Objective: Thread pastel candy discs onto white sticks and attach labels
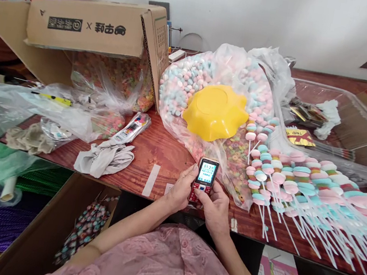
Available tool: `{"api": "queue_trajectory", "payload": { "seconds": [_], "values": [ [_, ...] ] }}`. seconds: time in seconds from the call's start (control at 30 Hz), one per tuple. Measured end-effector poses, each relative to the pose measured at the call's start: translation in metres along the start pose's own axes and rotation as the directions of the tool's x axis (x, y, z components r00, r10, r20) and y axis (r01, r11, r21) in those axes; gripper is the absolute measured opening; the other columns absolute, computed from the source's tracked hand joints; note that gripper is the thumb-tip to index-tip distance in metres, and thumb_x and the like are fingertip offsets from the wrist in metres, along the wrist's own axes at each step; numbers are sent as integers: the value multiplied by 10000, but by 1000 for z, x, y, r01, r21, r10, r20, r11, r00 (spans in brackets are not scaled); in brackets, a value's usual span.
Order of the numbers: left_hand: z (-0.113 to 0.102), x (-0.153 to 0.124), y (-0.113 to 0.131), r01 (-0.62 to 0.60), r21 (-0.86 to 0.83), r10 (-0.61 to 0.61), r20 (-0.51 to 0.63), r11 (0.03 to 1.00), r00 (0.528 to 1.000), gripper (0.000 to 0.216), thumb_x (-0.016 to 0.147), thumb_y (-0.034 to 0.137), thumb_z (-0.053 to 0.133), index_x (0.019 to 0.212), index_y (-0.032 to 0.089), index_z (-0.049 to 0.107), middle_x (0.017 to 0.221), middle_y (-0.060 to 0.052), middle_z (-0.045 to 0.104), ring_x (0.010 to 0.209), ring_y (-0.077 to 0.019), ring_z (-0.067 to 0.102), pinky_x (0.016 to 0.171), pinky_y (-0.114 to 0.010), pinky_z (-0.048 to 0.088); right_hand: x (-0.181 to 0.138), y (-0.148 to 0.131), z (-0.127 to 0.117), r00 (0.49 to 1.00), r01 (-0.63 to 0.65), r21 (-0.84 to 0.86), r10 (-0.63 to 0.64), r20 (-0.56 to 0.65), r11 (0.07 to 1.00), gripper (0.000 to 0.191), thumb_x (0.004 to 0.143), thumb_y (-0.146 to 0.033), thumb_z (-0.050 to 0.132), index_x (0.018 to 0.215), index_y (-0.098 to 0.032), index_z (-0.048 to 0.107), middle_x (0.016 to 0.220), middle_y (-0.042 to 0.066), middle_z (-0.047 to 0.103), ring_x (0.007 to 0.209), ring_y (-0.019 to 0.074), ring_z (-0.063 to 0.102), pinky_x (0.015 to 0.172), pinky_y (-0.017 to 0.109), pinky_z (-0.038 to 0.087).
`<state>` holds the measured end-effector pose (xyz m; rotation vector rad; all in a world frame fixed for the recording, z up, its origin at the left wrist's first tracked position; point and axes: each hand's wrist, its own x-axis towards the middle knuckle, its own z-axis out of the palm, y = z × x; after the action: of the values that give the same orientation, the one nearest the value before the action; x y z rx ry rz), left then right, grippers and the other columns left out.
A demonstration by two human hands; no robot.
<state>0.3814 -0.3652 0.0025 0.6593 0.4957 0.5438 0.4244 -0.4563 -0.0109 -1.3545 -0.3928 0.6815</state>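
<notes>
Right at the front edge of the reddish wood-grain desk (164,146), a small red keypad phone (203,180) with a lit screen is held between two hands. The left hand (180,190) grips its left side, fingers closed around it; the right hand (218,210) closes on the other side, its thumb lying over the keys. The phone is tilted, apparently so the display faces its holder and the thumb reaches the buttons. Just beyond, a glossy yellow wavy-rimmed plastic bowl (217,112) rests, seemingly base up, on clear plastic bagging filled with pink, white and blue pieces (182,81), perhaps weighing it down. To the right, pastel stacks on white sticks (302,179) lie heaped, stems toward the front edge, probably for easy grasping. Leftward lies a crumpled pale grey cloth (105,160); behind it, an open brown cardboard box (93,25) lies on its side, likely keeping its bagged contents accessible.
</notes>
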Motion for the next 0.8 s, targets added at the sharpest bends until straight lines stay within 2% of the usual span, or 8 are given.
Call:
{"api": "queue_trajectory", "payload": {
  "seconds": [0.37,0.57,0.8],
  "values": [
    [1,-1,5,51,-28,-51,2,998,999,356,688,449,816,847,148,711,801,-30,726,819,-183,686,742,-266,523,-1,3,1,1000,16,-14,-16,-10,1000,396,718,-356,771,1072,-214,667,955,37,751,847,217,687,779,363,561],
    [2,-1,5,32,-4,-32,34,999,999,399,667,484,821,845,145,708,790,-34,724,750,-174,672,709,-269,516,0,3,2,1000,10,25,-10,-4,1000,403,712,-347,775,1076,-215,663,976,33,747,856,209,683,795,360,558],
    [1,-1,3,22,2,-22,18,1000,1000,405,675,486,814,872,146,716,803,-34,724,746,-167,667,714,-265,505,-1,5,1,1000,18,22,-18,-2,1000,414,718,-354,774,1092,-214,662,985,38,748,871,216,685,796,367,560]
  ]
}}
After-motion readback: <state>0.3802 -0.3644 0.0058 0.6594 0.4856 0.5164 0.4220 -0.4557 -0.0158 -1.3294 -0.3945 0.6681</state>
